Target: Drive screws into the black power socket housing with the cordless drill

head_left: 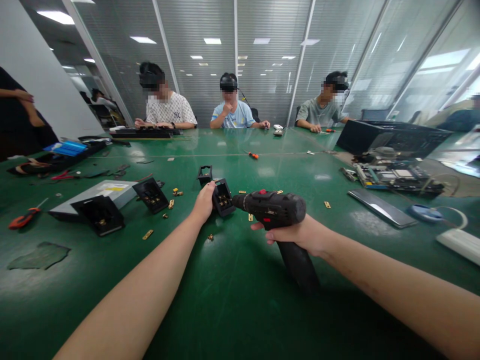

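Observation:
My right hand [300, 235] is closed around the grip of a black cordless drill [279, 210], whose tip points left into a small black plastic housing [224, 198] with brass contacts inside. My left hand [204, 202] grips that housing by its left side and holds it tilted on the green table [232, 300]. Small brass parts [147, 234] lie scattered on the table around both hands.
Two more black housings [152, 194] and a grey box [108, 192] lie at the left, with an orange-handled screwdriver [22, 218]. A circuit board [397, 177] and a black computer case [390, 136] are at the right. Three people sit at the far side.

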### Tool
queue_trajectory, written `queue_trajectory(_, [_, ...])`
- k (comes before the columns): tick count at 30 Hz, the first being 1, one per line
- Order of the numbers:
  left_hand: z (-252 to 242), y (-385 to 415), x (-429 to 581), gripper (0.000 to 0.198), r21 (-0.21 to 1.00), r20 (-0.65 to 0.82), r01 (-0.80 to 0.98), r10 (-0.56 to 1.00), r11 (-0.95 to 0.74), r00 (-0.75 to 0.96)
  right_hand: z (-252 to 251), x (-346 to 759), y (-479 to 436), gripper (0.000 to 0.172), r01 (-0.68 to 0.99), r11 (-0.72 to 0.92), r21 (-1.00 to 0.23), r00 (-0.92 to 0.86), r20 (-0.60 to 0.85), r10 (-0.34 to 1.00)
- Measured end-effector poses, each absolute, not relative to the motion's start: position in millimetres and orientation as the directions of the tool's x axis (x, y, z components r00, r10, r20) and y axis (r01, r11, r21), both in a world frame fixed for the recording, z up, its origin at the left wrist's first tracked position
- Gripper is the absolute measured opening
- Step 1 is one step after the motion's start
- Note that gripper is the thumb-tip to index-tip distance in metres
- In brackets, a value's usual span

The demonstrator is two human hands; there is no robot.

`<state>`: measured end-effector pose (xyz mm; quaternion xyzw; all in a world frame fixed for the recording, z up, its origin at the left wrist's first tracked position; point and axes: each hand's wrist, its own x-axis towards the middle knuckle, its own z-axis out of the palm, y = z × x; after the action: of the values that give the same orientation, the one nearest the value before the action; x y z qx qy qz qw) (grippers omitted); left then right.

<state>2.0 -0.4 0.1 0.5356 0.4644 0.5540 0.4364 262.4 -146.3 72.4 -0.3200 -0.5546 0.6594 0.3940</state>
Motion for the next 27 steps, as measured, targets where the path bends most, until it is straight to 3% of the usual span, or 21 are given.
queue_trajectory(7, [-0.2, -0.3, 1.5, 0.058, 0.982, 0.185, 0.042, 0.982, -0.183, -0.048, 73.1, 261.1, -146.7, 0.084, -0.078, -0.077, -0.994, -0.47, -0.032, 0.882])
queue_trajectory(11, [3.9, -3.3, 3.9, 0.056, 0.982, 0.186, 0.031, 0.982, -0.185, -0.042, 74.6, 259.3, -148.4, 0.12, -0.183, 0.024, -0.983, -0.468, 0.108, 0.877])
queue_trajectory(14, [4.3, -3.7, 4.2, 0.055, 0.984, 0.176, 0.033, 0.984, -0.175, -0.037, 73.0, 260.3, -148.7, 0.13, -0.257, 0.042, -0.966, -0.486, 0.166, 0.858])
queue_trajectory(21, [-3.8, 2.7, -0.7, 0.057, 0.978, 0.199, 0.07, 0.978, -0.194, -0.069, 64.9, 267.8, -147.4, 0.11, -0.385, -0.002, -0.923, -0.488, 0.201, 0.85])
queue_trajectory(27, [0.0, 0.4, 2.4, 0.052, 0.983, 0.185, 0.02, 0.981, -0.184, -0.066, 70.0, 267.6, -150.7, 0.091, -0.356, -0.052, -0.933, -0.488, 0.138, 0.862])
